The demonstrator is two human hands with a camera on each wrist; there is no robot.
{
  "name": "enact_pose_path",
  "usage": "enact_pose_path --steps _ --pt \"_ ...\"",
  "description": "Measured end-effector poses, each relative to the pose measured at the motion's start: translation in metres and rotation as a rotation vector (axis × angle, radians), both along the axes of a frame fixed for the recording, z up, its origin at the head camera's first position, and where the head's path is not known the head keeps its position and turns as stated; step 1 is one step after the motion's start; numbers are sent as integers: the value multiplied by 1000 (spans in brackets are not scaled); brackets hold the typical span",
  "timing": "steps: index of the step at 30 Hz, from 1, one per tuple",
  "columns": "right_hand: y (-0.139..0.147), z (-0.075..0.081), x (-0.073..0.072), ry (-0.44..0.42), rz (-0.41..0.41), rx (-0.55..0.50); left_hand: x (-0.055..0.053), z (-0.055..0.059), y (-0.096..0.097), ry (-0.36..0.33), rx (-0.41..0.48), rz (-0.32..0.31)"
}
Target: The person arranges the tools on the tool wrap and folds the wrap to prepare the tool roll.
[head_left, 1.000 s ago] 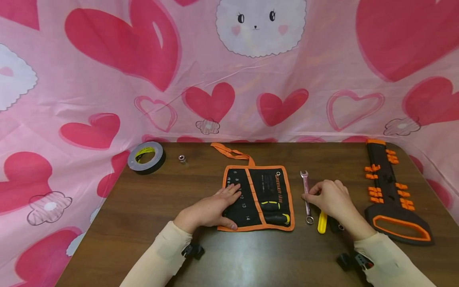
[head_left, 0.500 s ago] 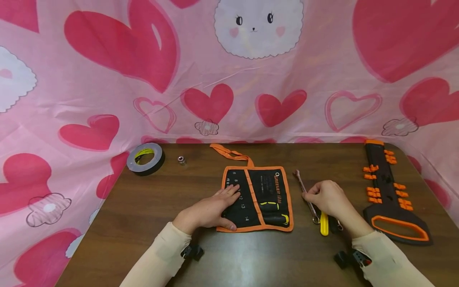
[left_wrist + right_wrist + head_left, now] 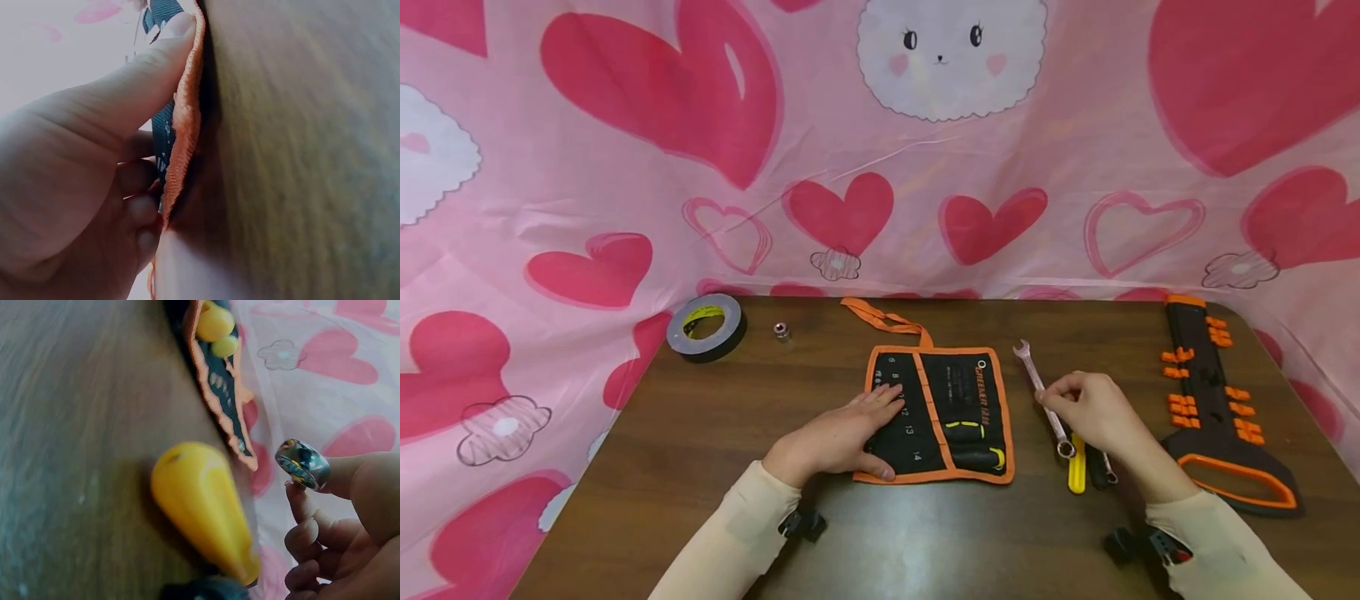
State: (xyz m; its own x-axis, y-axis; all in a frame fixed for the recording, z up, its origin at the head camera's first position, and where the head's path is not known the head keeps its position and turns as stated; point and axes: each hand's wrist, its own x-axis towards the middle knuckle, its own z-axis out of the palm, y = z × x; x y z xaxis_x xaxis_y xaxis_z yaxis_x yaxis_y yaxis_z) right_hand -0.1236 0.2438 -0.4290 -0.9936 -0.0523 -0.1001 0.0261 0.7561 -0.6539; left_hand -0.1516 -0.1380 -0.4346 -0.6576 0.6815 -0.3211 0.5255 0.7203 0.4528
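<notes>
A combination wrench (image 3: 1028, 367) is pinched at mid-shaft between the thumb and fingers of my right hand (image 3: 1097, 414), raised just above the table. Its open end points away to the left, and its ring end (image 3: 304, 465) faces the right wrist camera. My left hand (image 3: 842, 433) lies spread on the left part of a black tool pouch (image 3: 951, 392) with orange trim, thumb (image 3: 144, 75) by the near edge. Black-and-yellow handles (image 3: 977, 459) show in the pouch's near right pockets. Beneath the wrench's ring end lies a yellow handle (image 3: 1077, 471); the rest of that tool is hidden.
Beside the yellow handle is a dark tool (image 3: 1103, 471), partly covered by my right hand. A black rack (image 3: 1210, 392) with orange clips stands far right. A tape roll (image 3: 730, 337) and a small metal socket (image 3: 782, 332) sit at the back left.
My right hand has lifted the wrench and tilted it, its open end swinging left and its ring end moving right over the yellow handle. The left hand has stayed on the pouch.
</notes>
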Motion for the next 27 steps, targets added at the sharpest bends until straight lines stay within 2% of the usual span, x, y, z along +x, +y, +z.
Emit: enact_pose_path --steps 5,10,17,22,27 --pt "-4 5 3 17 -8 -25 -1 3 1 9 -2 -8" --pt "-5 7 5 22 2 -45 -2 3 2 -15 -2 7" --pt "-4 9 8 -29 18 -116 -3 1 2 -40 1 14" --pt "-4 9 8 -38 54 -168 -3 1 2 -51 3 19" --pt "-5 9 5 -49 94 -164 -3 1 2 -54 11 26"
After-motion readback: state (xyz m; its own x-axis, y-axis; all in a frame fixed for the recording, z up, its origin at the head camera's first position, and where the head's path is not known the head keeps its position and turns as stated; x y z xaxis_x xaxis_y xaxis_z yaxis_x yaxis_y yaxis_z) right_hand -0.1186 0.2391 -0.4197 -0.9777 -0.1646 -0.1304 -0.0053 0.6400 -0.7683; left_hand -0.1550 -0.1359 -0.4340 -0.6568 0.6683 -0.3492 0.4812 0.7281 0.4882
